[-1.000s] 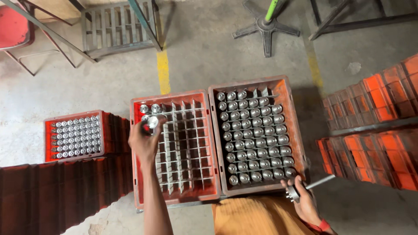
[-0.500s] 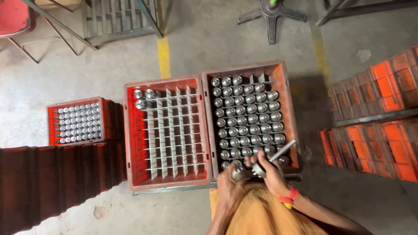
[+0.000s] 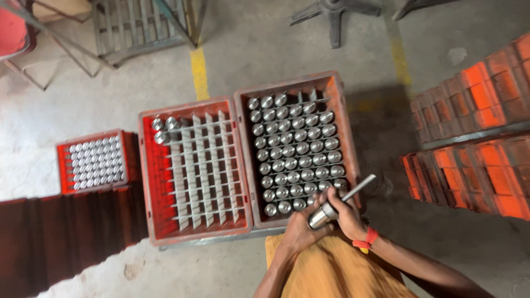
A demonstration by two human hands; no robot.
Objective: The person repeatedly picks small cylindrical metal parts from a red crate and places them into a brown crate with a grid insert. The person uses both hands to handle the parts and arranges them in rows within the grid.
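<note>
I've got the shiny steel cylinder [image 3: 320,216] pinched in my left hand [image 3: 301,232] at the right crate's [image 3: 337,88] 5 o'clock corner, right hand [image 3: 345,212] gripping a thin metal rod [image 3: 359,187]; looks rigid, slick, hefty, so I'd wrap mid-barrel.

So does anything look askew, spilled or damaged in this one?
Nothing stands out. Both hands hold one metal cylinder by the full crate; the left crate has three pieces, all seated in cells.

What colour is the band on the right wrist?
Red-orange, with a bit of yellow; the wrist band shows in the head view.
</note>
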